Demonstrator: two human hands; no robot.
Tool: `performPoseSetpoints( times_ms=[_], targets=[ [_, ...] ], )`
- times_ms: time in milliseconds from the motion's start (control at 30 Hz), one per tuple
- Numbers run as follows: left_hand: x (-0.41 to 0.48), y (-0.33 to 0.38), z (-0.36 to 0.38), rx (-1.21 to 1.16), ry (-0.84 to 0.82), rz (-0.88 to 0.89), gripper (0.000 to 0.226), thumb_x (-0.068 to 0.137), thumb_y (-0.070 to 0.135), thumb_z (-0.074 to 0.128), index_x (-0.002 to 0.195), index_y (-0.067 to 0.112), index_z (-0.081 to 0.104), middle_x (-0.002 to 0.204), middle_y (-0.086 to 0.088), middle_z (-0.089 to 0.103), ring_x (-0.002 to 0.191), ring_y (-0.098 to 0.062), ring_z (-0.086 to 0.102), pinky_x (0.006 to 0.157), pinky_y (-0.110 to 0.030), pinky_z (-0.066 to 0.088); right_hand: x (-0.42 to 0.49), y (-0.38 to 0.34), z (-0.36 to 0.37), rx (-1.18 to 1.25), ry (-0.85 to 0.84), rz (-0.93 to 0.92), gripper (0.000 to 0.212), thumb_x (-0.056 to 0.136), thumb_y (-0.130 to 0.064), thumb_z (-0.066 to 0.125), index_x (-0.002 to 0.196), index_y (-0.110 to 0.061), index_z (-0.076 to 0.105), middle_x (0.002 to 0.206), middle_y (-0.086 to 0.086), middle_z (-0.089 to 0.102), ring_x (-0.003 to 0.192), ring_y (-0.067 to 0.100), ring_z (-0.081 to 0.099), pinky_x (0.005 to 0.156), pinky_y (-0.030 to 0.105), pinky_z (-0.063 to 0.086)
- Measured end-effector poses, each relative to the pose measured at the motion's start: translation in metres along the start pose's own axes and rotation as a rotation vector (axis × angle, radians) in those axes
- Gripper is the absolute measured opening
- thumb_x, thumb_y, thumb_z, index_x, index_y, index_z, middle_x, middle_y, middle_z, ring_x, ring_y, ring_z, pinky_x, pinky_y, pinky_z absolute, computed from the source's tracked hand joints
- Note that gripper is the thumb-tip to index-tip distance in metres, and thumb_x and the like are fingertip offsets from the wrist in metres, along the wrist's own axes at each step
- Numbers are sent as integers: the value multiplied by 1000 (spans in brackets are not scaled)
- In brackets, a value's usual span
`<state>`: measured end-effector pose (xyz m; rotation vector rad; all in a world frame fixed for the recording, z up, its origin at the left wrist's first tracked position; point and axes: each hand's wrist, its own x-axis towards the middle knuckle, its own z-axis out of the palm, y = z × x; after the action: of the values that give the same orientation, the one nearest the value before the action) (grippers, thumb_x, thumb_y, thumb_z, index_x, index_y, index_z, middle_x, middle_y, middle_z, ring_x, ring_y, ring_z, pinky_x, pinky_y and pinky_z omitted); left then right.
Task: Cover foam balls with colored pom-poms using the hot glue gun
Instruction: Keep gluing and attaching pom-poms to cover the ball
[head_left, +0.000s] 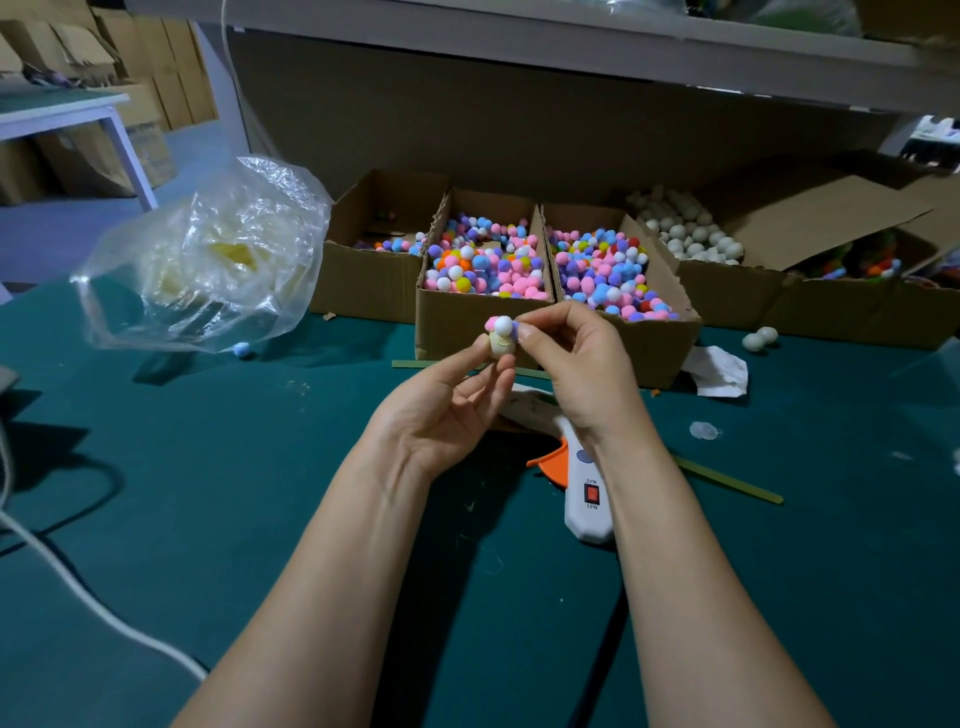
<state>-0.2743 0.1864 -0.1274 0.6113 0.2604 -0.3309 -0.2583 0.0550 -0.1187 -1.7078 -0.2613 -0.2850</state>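
A small cream foam ball (502, 346) is pinched in the fingertips of my left hand (448, 410), held up above the green table. Pink, white and purple pom-poms sit on its top. My right hand (574, 364) presses thumb and finger on the purple pom-pom (516, 327) at the ball's right side. The white hot glue gun (587, 496) with an orange trigger lies on the table under my right wrist, untouched. Two cardboard boxes of mixed colored pom-poms (485, 265) (605, 273) stand just behind my hands.
A box of white foam balls (691, 231) is at the back right, two loose balls (759, 339) in front of it. A crumpled clear plastic bag (208, 260) sits left. A white cord (78, 587) crosses the near left. Green sticks (727, 480) lie on the table.
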Motion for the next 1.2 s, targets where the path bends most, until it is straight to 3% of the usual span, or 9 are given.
performPoseSetpoints(
  times_ms=[167, 267, 467, 633, 733, 800, 900, 1067, 1200],
  targets=[
    [4, 4, 3, -152, 132, 147, 7, 90, 7, 65, 93, 1, 67, 86, -17, 70, 66, -15, 70, 59, -21, 59, 19, -11, 24, -203, 128, -11, 20, 97, -12, 52, 96, -28, 64, 106, -12, 62, 94, -4, 55, 66, 3, 44],
    [6, 10, -2, -261, 214, 262, 8, 93, 8, 63, 94, 1, 66, 92, -15, 67, 74, -14, 68, 63, -22, 60, 45, -18, 45, -411, 214, -62, 27, 98, -6, 47, 111, -18, 67, 121, -3, 63, 111, 8, 57, 78, 8, 46],
    [6, 11, -4, -336, 224, 301, 12, 95, 9, 60, 101, -2, 64, 91, -13, 65, 69, -12, 68, 60, -21, 59, 91, -16, 69, -746, 132, 118, 32, 94, -11, 57, 125, -18, 61, 123, 6, 61, 108, 22, 58, 79, 29, 50],
    [8, 8, -4, -350, 222, 302, 17, 96, 8, 59, 108, -3, 63, 93, -13, 63, 77, -12, 64, 59, -19, 58, 108, -14, 75, -846, 52, 186, 34, 94, -15, 57, 128, -19, 57, 122, 8, 60, 105, 25, 56, 75, 32, 43],
    [8, 7, -4, -351, 222, 302, 22, 96, 8, 60, 115, -3, 62, 93, -12, 63, 77, -12, 64, 59, -20, 58, 113, -14, 77, -902, -6, 223, 37, 93, -13, 58, 129, -18, 56, 123, 8, 59, 108, 27, 54, 88, 37, 45],
    [8, 7, -4, -351, 220, 295, 20, 96, 8, 60, 112, -3, 63, 93, -12, 63, 76, -12, 64, 59, -20, 59, 114, -14, 77, -912, -27, 239, 35, 92, -13, 58, 127, -17, 57, 122, 9, 59, 108, 27, 54, 96, 41, 46],
    [8, 6, -3, -358, 218, 292, 21, 96, 8, 59, 113, -4, 62, 93, -13, 63, 77, -12, 63, 61, -20, 59, 114, -13, 76, -865, -10, 226, 31, 92, -14, 60, 123, -16, 59, 120, 7, 60, 108, 26, 55, 95, 39, 47],
    [8, 5, -3, -338, 203, 280, 20, 95, 7, 60, 111, -4, 62, 98, -15, 65, 80, -14, 66, 67, -22, 59, 103, -9, 63, -532, 201, 21, 19, 93, -13, 59, 112, -18, 60, 114, -1, 61, 95, 9, 53, 74, 20, 49],
    [7, 3, -1, -309, 172, 258, 25, 93, 7, 62, 116, -2, 62, 96, -13, 66, 82, -15, 68, 73, -23, 59, 93, -10, 48, -428, 238, -50, 19, 95, -8, 55, 108, -19, 63, 121, -2, 60, 108, 11, 56, 62, 6, 38]
  ],
)
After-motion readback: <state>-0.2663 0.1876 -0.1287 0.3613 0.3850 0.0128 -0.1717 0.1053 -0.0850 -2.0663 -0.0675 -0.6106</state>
